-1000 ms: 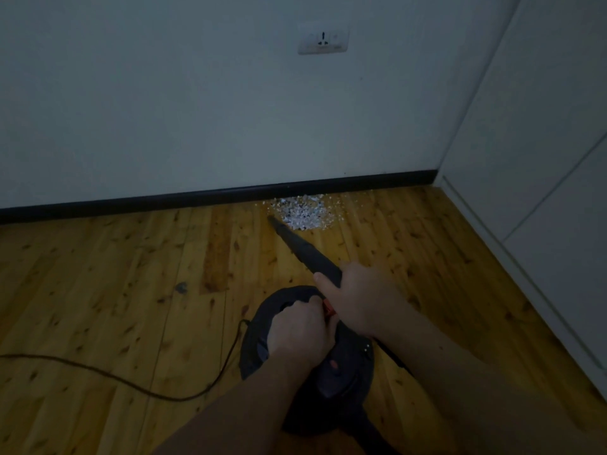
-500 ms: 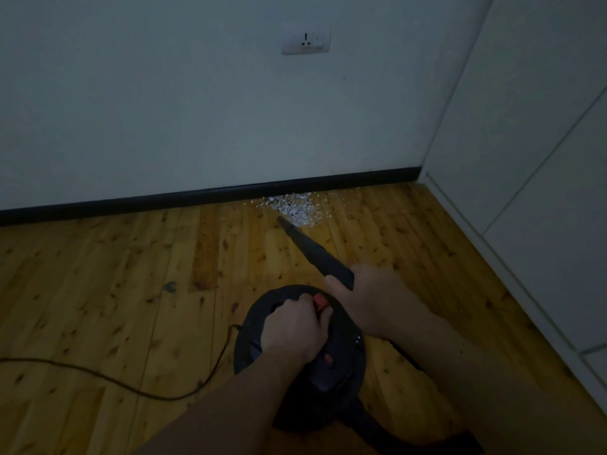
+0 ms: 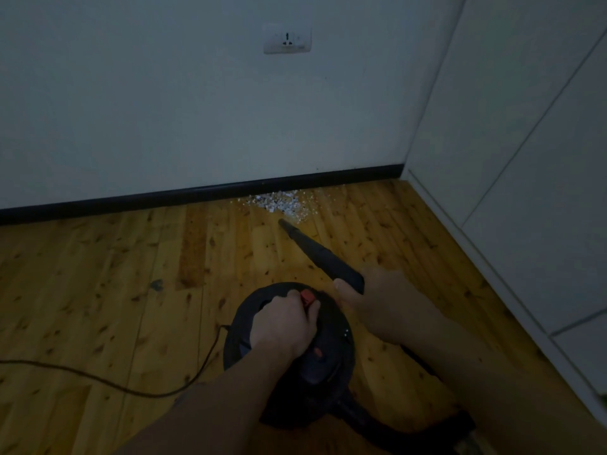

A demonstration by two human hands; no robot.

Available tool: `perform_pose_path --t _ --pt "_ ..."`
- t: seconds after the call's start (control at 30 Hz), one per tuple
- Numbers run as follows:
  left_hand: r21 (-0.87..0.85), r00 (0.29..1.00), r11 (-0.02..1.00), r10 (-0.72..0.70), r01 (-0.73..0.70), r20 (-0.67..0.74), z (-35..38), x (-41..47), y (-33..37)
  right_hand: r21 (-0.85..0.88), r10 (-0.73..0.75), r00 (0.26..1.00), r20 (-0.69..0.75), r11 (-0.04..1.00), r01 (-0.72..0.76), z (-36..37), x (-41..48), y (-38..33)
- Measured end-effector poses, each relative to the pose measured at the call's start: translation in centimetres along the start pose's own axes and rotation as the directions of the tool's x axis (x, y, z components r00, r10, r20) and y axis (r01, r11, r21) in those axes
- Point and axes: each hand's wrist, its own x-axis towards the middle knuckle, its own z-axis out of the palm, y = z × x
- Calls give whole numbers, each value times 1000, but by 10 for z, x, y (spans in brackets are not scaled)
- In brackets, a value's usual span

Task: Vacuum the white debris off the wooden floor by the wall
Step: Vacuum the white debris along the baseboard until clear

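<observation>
A patch of white debris (image 3: pixel 282 204) lies on the wooden floor (image 3: pixel 98 290) against the black skirting board (image 3: pixel 164 198). A round black vacuum cleaner (image 3: pixel 331 349) stands on the floor in front of me. My left hand (image 3: pixel 284 323) grips the handle on top of it, thumb by a red button (image 3: pixel 308 296). My right hand (image 3: pixel 381 303) grips the black tapered nozzle (image 3: pixel 320 254). Its tip (image 3: pixel 283 222) sits just short of the debris, at the patch's near edge.
A dark power cord (image 3: pixel 115 385) runs across the floor from the vacuum to the left. A wall socket (image 3: pixel 287 38) sits above the debris. White cabinet fronts (image 3: pixel 525 192) close off the right side, forming a corner. A small dark mark (image 3: pixel 157 284) is on the floor at left.
The debris patch has shrunk on its near-left side. The nozzle tip has shifted slightly right along the patch. Both hands keep their grips.
</observation>
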Motion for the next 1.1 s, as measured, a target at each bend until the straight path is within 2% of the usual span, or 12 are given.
perform_pose_path --t 0.47,1.1 --pt "6 999 999 -37 37 -34 7 0 1 -10 14 999 -37 1000 -14 -2 -6 28" --pt "19 1000 1000 11 -11 -29 8 20 5 -29 50 995 -91 998 -53 -7 26 54"
